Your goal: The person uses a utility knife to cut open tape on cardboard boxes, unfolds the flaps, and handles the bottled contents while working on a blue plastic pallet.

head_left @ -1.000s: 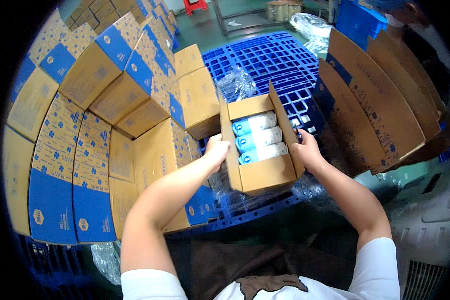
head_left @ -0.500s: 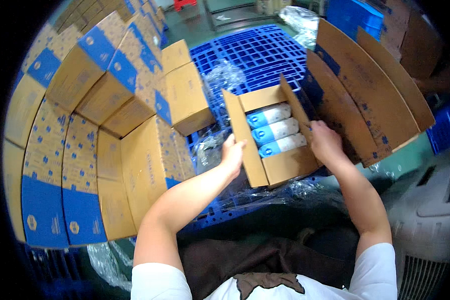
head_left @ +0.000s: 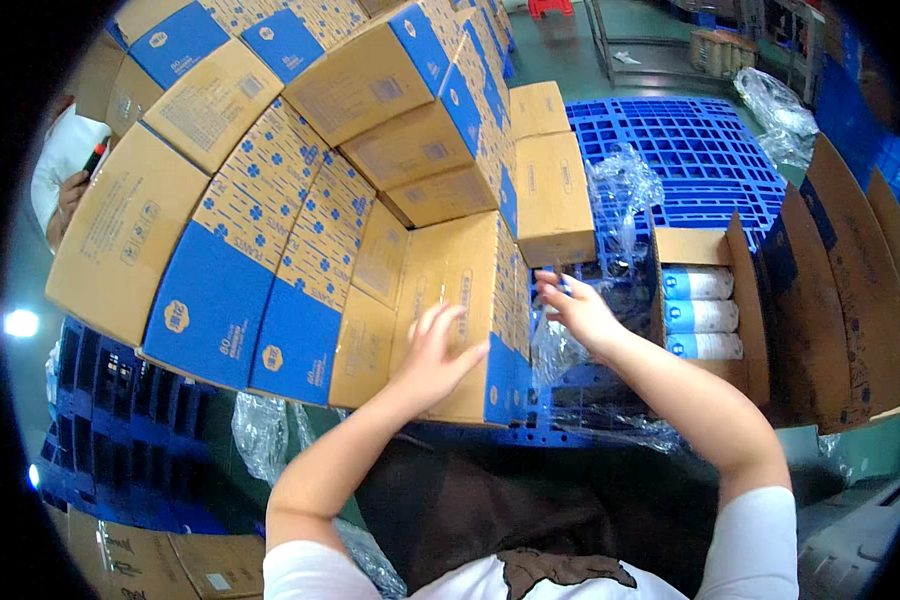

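Observation:
My left hand (head_left: 435,355) is open, fingers spread, over the top of a closed brown carton (head_left: 448,262) with a blue-and-patterned side. Just past that carton's right side is my right hand (head_left: 577,312), its fingers curled; a small dark thing shows at the fingertips, too small to make out. Farther right stands an open carton (head_left: 695,245) with its flaps up. Three blue-and-white cylindrical packs (head_left: 700,316) lie in a row inside it. Neither hand touches this open carton.
Stacked cartons (head_left: 365,95) fill the left. A blue plastic pallet (head_left: 680,150) lies behind, with clear plastic wrap (head_left: 625,190) on it. Large opened cartons (head_left: 830,290) stand at the right. Another person's hand (head_left: 70,205) holds a red-and-black object at the far left.
Both hands have left the open carton and moved left to the closed carton. The view has swung left, so the open carton now sits farther right.

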{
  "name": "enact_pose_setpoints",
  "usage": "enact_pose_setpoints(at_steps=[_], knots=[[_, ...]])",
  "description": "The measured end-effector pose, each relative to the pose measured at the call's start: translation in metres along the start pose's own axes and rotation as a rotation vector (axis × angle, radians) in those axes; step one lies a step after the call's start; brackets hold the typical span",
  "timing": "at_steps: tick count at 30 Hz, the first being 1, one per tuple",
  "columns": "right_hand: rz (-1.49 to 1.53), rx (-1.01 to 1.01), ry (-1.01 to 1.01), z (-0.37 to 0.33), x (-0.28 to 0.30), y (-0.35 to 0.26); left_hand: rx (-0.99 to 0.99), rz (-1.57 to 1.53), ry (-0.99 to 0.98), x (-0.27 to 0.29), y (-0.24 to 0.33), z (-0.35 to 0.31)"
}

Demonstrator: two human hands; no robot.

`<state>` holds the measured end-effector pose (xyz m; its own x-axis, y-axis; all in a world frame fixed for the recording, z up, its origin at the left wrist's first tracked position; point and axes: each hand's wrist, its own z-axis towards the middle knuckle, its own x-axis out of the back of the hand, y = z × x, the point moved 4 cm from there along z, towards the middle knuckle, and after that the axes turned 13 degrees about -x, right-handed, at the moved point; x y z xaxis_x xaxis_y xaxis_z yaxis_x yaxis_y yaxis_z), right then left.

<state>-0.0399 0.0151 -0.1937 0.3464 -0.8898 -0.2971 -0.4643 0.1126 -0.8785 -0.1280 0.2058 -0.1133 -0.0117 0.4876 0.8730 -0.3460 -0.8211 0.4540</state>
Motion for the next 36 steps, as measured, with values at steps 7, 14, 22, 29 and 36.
enact_pose_setpoints(at_steps=[7,14,22,29,36], knots=[[-0.199,0.258,0.521,0.170,-0.015,-0.031,-0.107,0.444,-0.489,-0.006,0.005,-0.044],[-0.582,0.363,0.583,0.161,-0.040,-0.027,-0.249,0.427,-0.469,-0.016,-0.012,-0.059],[0.118,0.225,0.254,0.104,0.018,-0.019,-0.581,0.404,-0.398,-0.044,0.023,-0.048],[0.090,0.055,0.256,0.066,-0.009,-0.016,-0.316,0.401,-0.158,-0.024,0.045,0.001],[0.093,-0.087,0.128,0.011,-0.017,0.015,0.834,-1.427,0.080,-0.050,-0.029,-0.039]])
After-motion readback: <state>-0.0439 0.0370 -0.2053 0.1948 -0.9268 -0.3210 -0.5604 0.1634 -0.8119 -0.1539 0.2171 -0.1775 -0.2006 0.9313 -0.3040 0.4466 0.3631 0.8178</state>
